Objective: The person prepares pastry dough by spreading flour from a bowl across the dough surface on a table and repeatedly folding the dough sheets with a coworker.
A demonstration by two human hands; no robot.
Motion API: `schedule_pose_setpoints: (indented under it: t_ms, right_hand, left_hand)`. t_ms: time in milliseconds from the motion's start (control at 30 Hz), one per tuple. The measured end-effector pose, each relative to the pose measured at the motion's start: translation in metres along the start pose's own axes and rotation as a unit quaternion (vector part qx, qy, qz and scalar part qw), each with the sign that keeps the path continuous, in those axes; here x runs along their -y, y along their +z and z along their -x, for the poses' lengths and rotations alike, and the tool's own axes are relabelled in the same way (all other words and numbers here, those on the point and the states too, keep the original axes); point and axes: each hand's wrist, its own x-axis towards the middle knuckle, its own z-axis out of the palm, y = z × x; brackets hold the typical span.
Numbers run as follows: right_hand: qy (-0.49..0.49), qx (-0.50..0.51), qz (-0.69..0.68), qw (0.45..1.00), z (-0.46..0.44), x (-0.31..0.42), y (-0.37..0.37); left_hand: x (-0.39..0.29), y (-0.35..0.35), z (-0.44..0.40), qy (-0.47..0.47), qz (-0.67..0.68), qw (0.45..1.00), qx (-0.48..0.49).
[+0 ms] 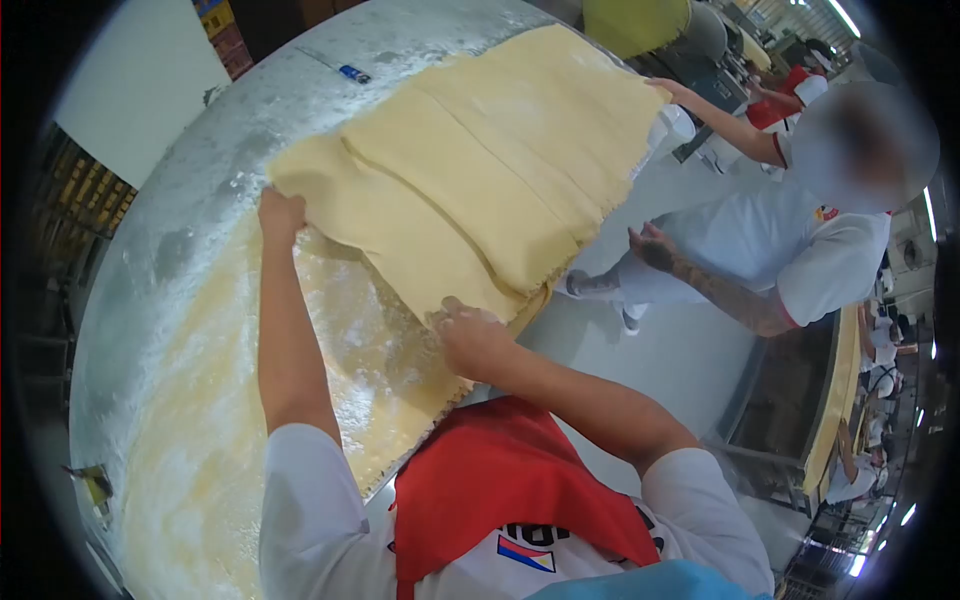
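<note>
A large pale-yellow dough sheet (500,130) lies in folds over the far part of the metal table (110,300). My left hand (281,214) is closed on its near left corner. At the sheet's near right corner, my right hand (468,338) grips the edge with bent fingers. Beneath and to the left, a floured lower layer of dough (210,430) covers the near part of the table. The lifted edge between my hands sags a little and casts a shadow on that layer.
A co-worker (760,220) stands at the right, one hand (672,90) on the sheet's far corner. A blue-handled tool (354,74) lies near the table's far edge. A metal-framed table (790,410) stands at the right, with more people behind.
</note>
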Motion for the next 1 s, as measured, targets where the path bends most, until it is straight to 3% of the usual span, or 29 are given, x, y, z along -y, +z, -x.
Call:
schedule_pose_setpoints:
  t_ms: [33,67,100,133,167,200,267,400,467,500,533,567,633,700,800,867,933,1000]
  right_hand:
    - [-0.019,0.037,-0.001,0.999,-0.006,0.002,-0.005]
    - [0.030,0.007,-0.004,1.000,-0.003,0.000,-0.019]
    - [0.080,-0.021,-0.007,0.997,0.003,-0.008,-0.033]
    - [0.137,-0.122,0.050,0.982,0.002,-0.023,-0.033]
    - [0.190,-0.219,0.106,0.951,-0.001,-0.040,-0.025]
    - [0.187,-0.212,0.107,0.953,-0.006,-0.063,-0.002]
    - [0.206,-0.253,0.208,0.922,-0.023,-0.108,0.037]
    - [0.204,-0.178,0.151,0.951,-0.033,-0.110,0.021]
    - [0.212,-0.101,0.135,0.963,-0.031,-0.111,0.007]
    - [0.216,-0.101,0.129,0.963,-0.031,-0.122,0.005]
    - [0.180,-0.123,0.081,0.973,-0.028,-0.138,0.001]
    - [0.142,-0.144,0.035,0.979,-0.025,-0.152,-0.005]
    - [0.270,-0.194,-0.116,0.936,-0.014,-0.173,-0.055]
    - [0.196,-0.340,-0.122,0.912,0.000,-0.206,-0.080]
    - [0.115,-0.384,-0.103,0.911,0.039,-0.164,-0.122]
    - [0.046,-0.419,-0.200,0.885,0.062,-0.104,-0.137]
    - [0.014,-0.405,-0.184,0.895,0.081,-0.051,-0.122]
    - [-0.055,-0.368,-0.155,0.915,0.093,0.009,-0.095]
  left_hand:
    - [0.015,0.000,0.006,0.084,-0.166,0.978,-0.099]
    - [0.025,0.000,0.007,0.159,-0.327,0.911,-0.194]
    - [0.027,0.007,0.006,0.217,-0.355,0.883,-0.217]
    - [0.023,0.020,0.007,0.269,-0.382,0.852,-0.237]
    - [0.008,0.033,0.009,0.238,-0.363,0.891,-0.132]
    - [-0.010,0.051,0.013,0.205,-0.338,0.918,-0.022]
    - [-0.036,0.104,0.017,0.114,-0.335,0.933,0.060]
    - [-0.032,0.197,-0.006,0.095,-0.383,0.918,-0.042]
    - [-0.042,0.213,-0.014,0.040,-0.259,0.944,-0.200]
    - [-0.054,0.209,-0.020,0.044,-0.264,0.943,-0.197]
    - [-0.068,0.196,-0.026,-0.046,-0.022,0.994,-0.092]
    - [-0.077,0.190,-0.032,-0.137,0.224,0.965,0.017]
    - [-0.100,0.214,-0.055,-0.098,0.316,0.943,-0.028]
    - [-0.151,0.202,-0.036,-0.061,0.461,0.885,0.020]
    - [-0.197,0.140,0.009,-0.042,0.497,0.865,0.045]
    - [-0.181,0.091,0.012,-0.034,0.521,0.849,0.078]
    - [-0.153,0.028,0.013,0.002,0.558,0.818,0.140]
    - [-0.106,-0.043,0.012,-0.002,0.524,0.842,0.131]
